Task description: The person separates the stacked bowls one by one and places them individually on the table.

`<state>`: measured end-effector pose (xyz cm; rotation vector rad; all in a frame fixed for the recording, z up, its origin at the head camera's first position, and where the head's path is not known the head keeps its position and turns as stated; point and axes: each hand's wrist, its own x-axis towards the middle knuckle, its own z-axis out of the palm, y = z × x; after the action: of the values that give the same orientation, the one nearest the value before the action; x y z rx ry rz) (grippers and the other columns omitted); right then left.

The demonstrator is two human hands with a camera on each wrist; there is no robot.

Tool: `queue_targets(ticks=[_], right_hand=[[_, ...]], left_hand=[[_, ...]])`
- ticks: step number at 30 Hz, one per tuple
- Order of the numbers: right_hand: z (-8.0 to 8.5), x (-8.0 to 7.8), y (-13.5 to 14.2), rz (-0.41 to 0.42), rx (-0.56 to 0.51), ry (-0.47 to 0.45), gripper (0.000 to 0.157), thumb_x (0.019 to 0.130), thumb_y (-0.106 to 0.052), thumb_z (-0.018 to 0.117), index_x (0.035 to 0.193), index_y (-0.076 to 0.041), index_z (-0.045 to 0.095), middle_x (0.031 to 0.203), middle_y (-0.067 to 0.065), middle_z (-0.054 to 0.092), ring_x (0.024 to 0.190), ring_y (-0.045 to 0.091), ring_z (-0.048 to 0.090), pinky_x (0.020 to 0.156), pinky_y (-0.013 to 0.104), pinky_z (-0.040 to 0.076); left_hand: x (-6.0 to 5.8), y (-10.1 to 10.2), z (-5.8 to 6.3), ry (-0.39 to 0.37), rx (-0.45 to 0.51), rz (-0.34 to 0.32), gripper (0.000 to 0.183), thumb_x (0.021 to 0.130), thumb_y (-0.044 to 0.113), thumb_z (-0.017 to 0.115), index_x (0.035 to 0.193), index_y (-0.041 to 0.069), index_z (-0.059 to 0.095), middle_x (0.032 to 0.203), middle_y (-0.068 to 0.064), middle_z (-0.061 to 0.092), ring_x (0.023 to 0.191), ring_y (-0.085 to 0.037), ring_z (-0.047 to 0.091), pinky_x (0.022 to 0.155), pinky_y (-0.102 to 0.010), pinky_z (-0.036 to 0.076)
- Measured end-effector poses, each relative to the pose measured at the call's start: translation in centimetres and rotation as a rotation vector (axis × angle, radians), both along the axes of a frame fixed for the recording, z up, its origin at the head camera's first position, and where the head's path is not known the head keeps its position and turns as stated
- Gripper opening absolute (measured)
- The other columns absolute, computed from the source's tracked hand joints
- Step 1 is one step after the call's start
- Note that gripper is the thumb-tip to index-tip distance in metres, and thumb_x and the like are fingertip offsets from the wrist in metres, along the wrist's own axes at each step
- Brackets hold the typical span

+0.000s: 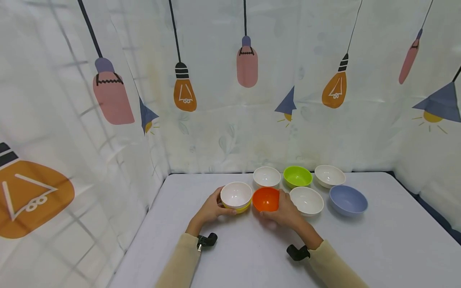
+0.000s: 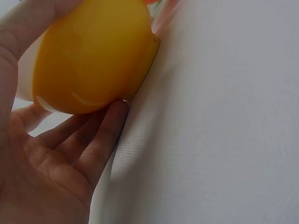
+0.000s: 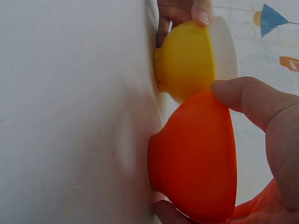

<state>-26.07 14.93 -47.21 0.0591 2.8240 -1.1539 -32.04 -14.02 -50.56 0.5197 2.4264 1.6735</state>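
A white bowl [image 1: 236,195] sits nested inside a yellow bowl [image 2: 96,56], its rim standing above the yellow one. My left hand [image 1: 210,209] grips this pair, thumb at the near side and fingers around the left side. Just to the right, my right hand [image 1: 287,213] holds an orange bowl [image 3: 198,158] between thumb and fingers. In the right wrist view the orange bowl is upright, its base at or very near the table. The yellow bowl [image 3: 187,58] stands close beside it.
Behind the hands are a white bowl [image 1: 267,177], a green bowl [image 1: 297,176] and another white bowl [image 1: 329,176]. Right of the right hand stand a white bowl [image 1: 307,201] and a blue bowl [image 1: 348,200]. A white cloth covers the table [image 1: 252,256]; printed curtains hang around it.
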Motion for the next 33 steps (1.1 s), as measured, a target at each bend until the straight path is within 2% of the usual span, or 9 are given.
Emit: queue_targets(ticks=[6, 19, 27, 31, 33], right_hand=[[0.1, 0.0, 0.0, 0.002, -0.014, -0.002, 0.116, 0.079, -0.042, 0.085, 0.159, 0.004, 0.015, 0.151, 0.026, 0.039, 0.128, 0.042, 0.052, 0.1, 0.058, 0.055], [0.6, 0.2, 0.0, 0.007, 0.01, 0.004, 0.119, 0.079, -0.043, 0.085, 0.16, 0.002, 0.012, 0.15, 0.025, 0.039, 0.127, 0.042, 0.053, 0.098, 0.057, 0.056], [2.4, 1.0, 0.2, 0.028, 0.07, 0.002, 0.119, 0.081, -0.047, 0.083, 0.162, -0.002, 0.009, 0.158, 0.024, 0.033, 0.131, 0.044, 0.051, 0.099, 0.058, 0.056], [3.6, 1.3, 0.7, 0.04, 0.097, 0.043, 0.115, 0.084, -0.048, 0.08, 0.163, -0.003, 0.01, 0.161, 0.025, 0.028, 0.134, 0.046, 0.05, 0.102, 0.061, 0.053], [4.2, 1.3, 1.1, 0.053, 0.059, 0.069, 0.111, 0.085, -0.048, 0.079, 0.162, -0.003, 0.012, 0.162, 0.023, 0.028, 0.136, 0.046, 0.048, 0.103, 0.062, 0.052]], left_hand=[[0.1, -0.1, 0.1, -0.005, 0.002, 0.001, 0.097, 0.072, 0.017, 0.095, 0.153, 0.015, 0.042, 0.147, -0.008, 0.056, 0.134, -0.028, 0.057, 0.115, -0.049, 0.044], [0.2, 0.0, 0.2, 0.005, -0.011, 0.007, 0.098, 0.072, 0.016, 0.095, 0.154, 0.013, 0.041, 0.147, -0.01, 0.057, 0.133, -0.029, 0.057, 0.114, -0.051, 0.044], [0.2, -0.1, 0.3, 0.0, -0.013, 0.003, 0.097, 0.072, 0.018, 0.095, 0.153, 0.014, 0.041, 0.146, -0.008, 0.058, 0.132, -0.027, 0.058, 0.115, -0.05, 0.044], [0.3, 0.0, 0.4, 0.0, -0.004, -0.004, 0.097, 0.072, 0.017, 0.095, 0.153, 0.013, 0.042, 0.145, -0.009, 0.058, 0.132, -0.028, 0.058, 0.114, -0.049, 0.044], [0.3, 0.0, 0.5, -0.003, 0.001, -0.003, 0.097, 0.071, 0.017, 0.095, 0.152, 0.013, 0.042, 0.145, -0.008, 0.058, 0.133, -0.028, 0.057, 0.115, -0.049, 0.044]])
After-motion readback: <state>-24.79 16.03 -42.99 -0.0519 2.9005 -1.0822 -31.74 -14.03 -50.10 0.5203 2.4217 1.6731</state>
